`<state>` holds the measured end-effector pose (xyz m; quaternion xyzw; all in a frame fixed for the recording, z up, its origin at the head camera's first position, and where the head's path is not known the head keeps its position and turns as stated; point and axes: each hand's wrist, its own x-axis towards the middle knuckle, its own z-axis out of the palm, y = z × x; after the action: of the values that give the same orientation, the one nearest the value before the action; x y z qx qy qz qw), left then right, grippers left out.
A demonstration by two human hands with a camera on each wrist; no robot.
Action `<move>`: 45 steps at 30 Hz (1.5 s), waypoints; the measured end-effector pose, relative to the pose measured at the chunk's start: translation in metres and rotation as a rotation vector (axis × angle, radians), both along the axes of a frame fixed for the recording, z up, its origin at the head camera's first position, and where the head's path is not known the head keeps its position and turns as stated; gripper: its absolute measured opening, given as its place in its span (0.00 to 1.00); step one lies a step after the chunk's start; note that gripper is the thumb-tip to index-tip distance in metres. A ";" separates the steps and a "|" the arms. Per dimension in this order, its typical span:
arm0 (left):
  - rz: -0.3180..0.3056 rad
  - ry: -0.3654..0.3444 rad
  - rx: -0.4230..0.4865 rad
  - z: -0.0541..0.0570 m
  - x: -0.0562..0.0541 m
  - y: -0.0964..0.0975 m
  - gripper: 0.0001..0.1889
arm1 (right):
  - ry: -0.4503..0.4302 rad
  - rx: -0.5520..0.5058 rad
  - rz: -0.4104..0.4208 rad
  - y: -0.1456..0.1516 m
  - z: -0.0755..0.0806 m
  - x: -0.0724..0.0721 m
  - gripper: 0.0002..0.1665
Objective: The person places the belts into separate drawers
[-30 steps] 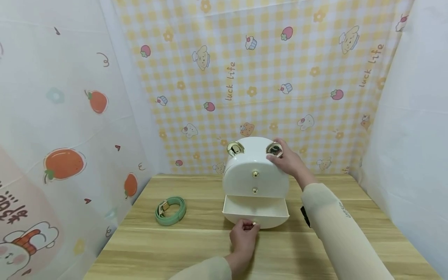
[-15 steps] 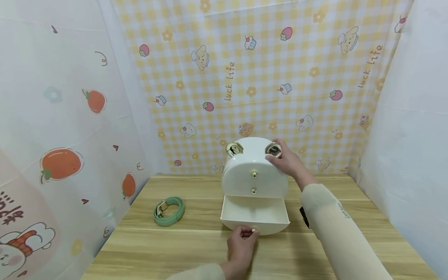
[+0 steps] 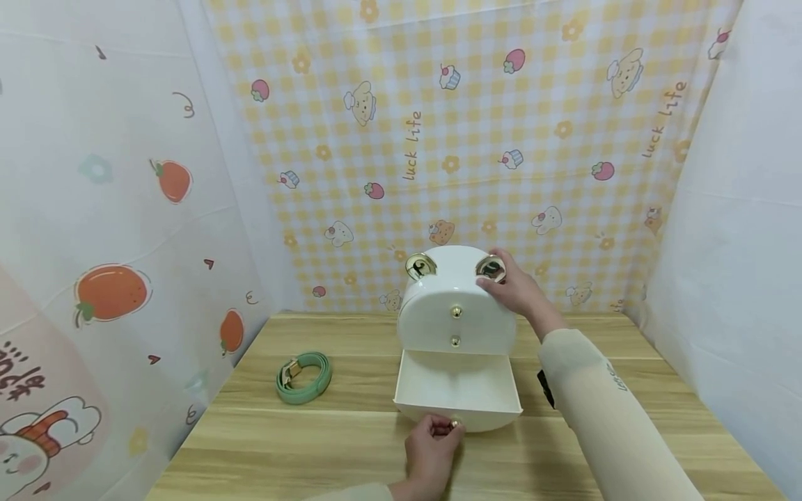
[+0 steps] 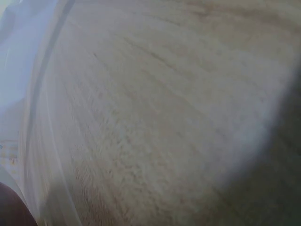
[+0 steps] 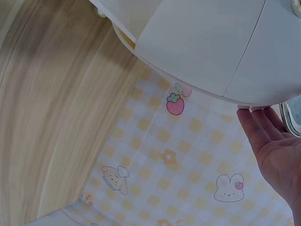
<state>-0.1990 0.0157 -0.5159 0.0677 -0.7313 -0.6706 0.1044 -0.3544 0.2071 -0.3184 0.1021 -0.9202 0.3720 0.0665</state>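
Observation:
A white drawer box (image 3: 426, 327) with rounded top and two gold ears (image 3: 420, 266) stands on the table in the head view. Its bottom drawer (image 3: 457, 383) is pulled out and its inside is bare. My left hand (image 3: 432, 451) pinches the gold knob (image 3: 455, 423) on that drawer's front. At the box's upper right corner my right hand (image 3: 516, 285) holds on around the right ear, thumb on the front side. The right wrist view shows that hand's fingers (image 5: 258, 127) against the box. The left wrist view has mostly blurred tabletop.
A coiled green belt (image 3: 307, 396) with a gold buckle lies on the wooden table (image 3: 250, 445), left of the box. Behind hangs a yellow checked cloth (image 3: 451, 195). White cloths close off both sides.
The bottom drawer has slid further out toward me, with my left hand drawing its knob along. My right hand has stayed at the same corner of the box. The belt has not moved.

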 end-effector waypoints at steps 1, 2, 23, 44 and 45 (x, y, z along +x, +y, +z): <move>-0.003 0.002 0.002 0.000 0.001 0.000 0.12 | -0.002 0.000 0.001 0.000 0.000 0.000 0.42; -0.004 0.004 0.005 0.001 0.002 0.000 0.12 | -0.002 0.001 0.001 0.000 0.001 0.001 0.42; -0.116 -0.070 0.063 0.009 0.020 -0.008 0.15 | -0.008 -0.003 0.004 -0.002 0.000 0.005 0.43; -0.111 0.078 0.035 0.069 0.000 -0.034 0.16 | -0.008 -0.013 0.008 -0.001 0.001 0.003 0.43; -0.112 0.083 0.030 0.072 -0.003 -0.036 0.16 | -0.011 -0.016 0.007 -0.001 0.001 0.003 0.43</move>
<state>-0.2017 -0.0198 -0.4440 0.0006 -0.7188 -0.6885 0.0961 -0.3509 0.2064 -0.3179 0.1026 -0.9172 0.3800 0.0612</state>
